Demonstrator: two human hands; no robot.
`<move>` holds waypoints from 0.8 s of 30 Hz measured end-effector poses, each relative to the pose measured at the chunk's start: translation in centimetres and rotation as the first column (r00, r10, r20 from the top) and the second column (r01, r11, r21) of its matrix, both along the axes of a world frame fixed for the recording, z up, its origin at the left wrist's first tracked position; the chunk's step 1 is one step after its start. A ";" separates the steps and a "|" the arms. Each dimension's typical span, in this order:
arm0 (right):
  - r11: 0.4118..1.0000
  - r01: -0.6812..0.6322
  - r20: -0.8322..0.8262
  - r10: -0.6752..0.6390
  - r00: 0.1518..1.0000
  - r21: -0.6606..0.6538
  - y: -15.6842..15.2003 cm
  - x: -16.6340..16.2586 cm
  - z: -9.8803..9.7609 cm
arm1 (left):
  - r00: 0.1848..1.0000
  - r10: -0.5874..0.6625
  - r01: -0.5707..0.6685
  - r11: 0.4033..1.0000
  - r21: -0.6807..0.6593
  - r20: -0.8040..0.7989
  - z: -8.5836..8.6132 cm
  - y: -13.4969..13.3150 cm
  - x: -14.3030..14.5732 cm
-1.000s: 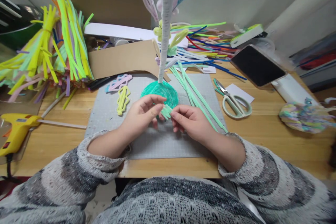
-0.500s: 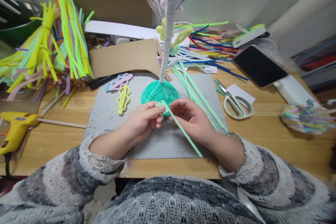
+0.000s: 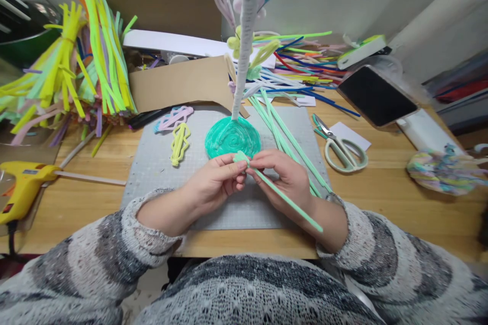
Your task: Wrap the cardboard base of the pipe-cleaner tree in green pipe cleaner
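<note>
Between my two hands is a mint-green pipe cleaner [image 3: 290,203], its near end bent into a small folded shape and its long tail slanting down to the right. My left hand [image 3: 219,180] pinches the folded end between thumb and fingers. With fingertips closed on the pipe cleaner beside the fold, my right hand [image 3: 284,177] meets the left. Just behind them stands a round green coiled base [image 3: 232,137] with a white wrapped stem [image 3: 244,45] rising from it. More mint-green pipe cleaners [image 3: 295,142] lie to the right on the grey cutting mat [image 3: 160,162].
Yellow and pink zigzag pieces [image 3: 178,146] lie on the mat's left. Scissors [image 3: 345,155] and a phone [image 3: 377,95] are at right. A yellow glue gun [image 3: 26,185] sits at far left, below bundled pipe cleaners [image 3: 107,56]. Cardboard [image 3: 179,84] stands behind the mat.
Both hands have shifted slightly right and toward me. The pipe cleaner's tail has swung to the right, now crossing over my right hand, and more of the green base shows.
</note>
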State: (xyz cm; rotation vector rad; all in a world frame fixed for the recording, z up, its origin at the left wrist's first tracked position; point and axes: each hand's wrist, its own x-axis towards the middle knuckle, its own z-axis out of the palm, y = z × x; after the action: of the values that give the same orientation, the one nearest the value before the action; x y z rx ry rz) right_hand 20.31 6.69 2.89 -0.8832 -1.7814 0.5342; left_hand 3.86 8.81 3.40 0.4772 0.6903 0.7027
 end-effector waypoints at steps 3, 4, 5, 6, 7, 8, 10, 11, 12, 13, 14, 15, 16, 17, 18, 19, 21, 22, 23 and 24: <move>1.000 -0.018 0.004 0.018 1.000 0.021 0.1 0.0 0.0 | 1.000 -0.005 0.005 1.000 -0.008 0.015 -0.1 0.0 0.0; 0.999 -0.020 0.008 0.020 1.000 0.029 0.2 0.0 0.0 | 1.000 -0.007 0.007 1.000 -0.009 0.018 -0.1 0.0 -0.1; 0.999 -0.020 0.015 0.020 1.000 0.036 0.2 0.0 0.1 | 1.000 -0.009 0.009 1.000 -0.012 0.018 -0.1 0.0 -0.1; 0.999 -0.018 0.026 0.017 1.000 0.040 0.2 0.1 0.1 | 1.000 -0.010 0.011 1.000 -0.013 0.014 -0.1 0.0 -0.1; 0.999 -0.013 0.037 0.011 0.999 0.044 0.1 0.1 0.2 | 1.000 -0.014 0.014 1.000 -0.011 0.006 -0.1 -0.1 -0.1; 0.999 -0.008 0.050 0.005 0.999 0.046 0.1 0.1 0.3 | 1.000 -0.017 0.017 1.000 -0.007 -0.004 -0.1 -0.1 -0.1; 0.998 -0.003 0.073 -0.001 0.997 0.055 0.1 0.2 0.4 | 1.000 -0.017 0.017 1.000 0.000 -0.025 -0.1 -0.1 -0.1; 0.998 -0.005 0.081 0.000 0.997 0.060 0.1 0.2 0.5 | 0.999 -0.014 0.014 1.000 0.001 -0.034 0.0 -0.1 -0.1; 0.998 -0.007 0.084 0.001 0.996 0.065 0.1 0.2 0.5 | 0.999 -0.010 0.010 1.000 0.001 -0.041 0.0 -0.1 -0.1; 0.997 -0.011 0.087 0.005 0.996 0.071 0.1 0.2 0.5 | 0.999 -0.007 0.007 1.000 -0.002 -0.047 0.0 -0.1 -0.1; 0.997 -0.014 0.089 0.007 0.996 0.076 0.2 0.2 0.6 | 0.999 -0.002 0.002 1.000 -0.005 -0.052 0.0 -0.1 -0.1; 0.997 -0.017 0.089 0.010 0.996 0.079 0.2 0.2 0.5 | 0.998 0.000 -0.001 1.000 -0.007 -0.055 0.0 -0.1 -0.1; 0.997 -0.019 0.089 0.012 0.996 0.078 0.2 0.2 0.5 | 0.998 0.001 -0.002 1.000 -0.009 -0.059 0.0 -0.1 -0.1; 0.997 -0.020 0.089 0.013 0.996 0.074 0.2 0.2 0.5 | 0.998 0.001 -0.001 1.000 -0.009 -0.063 0.0 -0.1 -0.1; 0.997 -0.019 0.090 0.013 0.996 0.068 0.2 0.2 0.4 | 0.998 0.001 -0.001 1.000 -0.007 -0.067 0.0 -0.1 -0.1; 0.998 -0.017 0.089 0.012 0.996 0.062 0.2 0.2 0.4 | 0.997 0.001 -0.001 1.000 -0.005 -0.073 0.0 -0.1 -0.1; 0.998 -0.014 0.083 0.009 0.996 0.059 0.2 0.1 0.3 | 0.996 -0.001 0.001 1.000 0.000 -0.087 0.0 -0.1 -0.1; 0.998 -0.014 0.081 0.010 0.997 0.060 0.2 0.1 0.3 | 0.996 0.000 0.001 1.000 0.005 -0.092 0.0 -0.2 -0.1; 0.998 -0.016 0.079 0.011 0.997 0.060 0.2 0.2 0.3 | 0.996 0.000 0.001 1.000 0.010 -0.094 0.0 -0.2 -0.1; 0.998 -0.018 0.080 0.013 0.997 0.060 0.2 0.2 0.4 | 0.996 -0.001 0.003 1.000 0.017 -0.094 -0.1 -0.2 -0.1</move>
State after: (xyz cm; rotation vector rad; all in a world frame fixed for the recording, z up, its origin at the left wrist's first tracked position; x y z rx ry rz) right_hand 20.51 6.87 3.24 -0.8598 -1.8686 0.4584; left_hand 3.72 8.64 3.35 0.5292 0.7730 0.6881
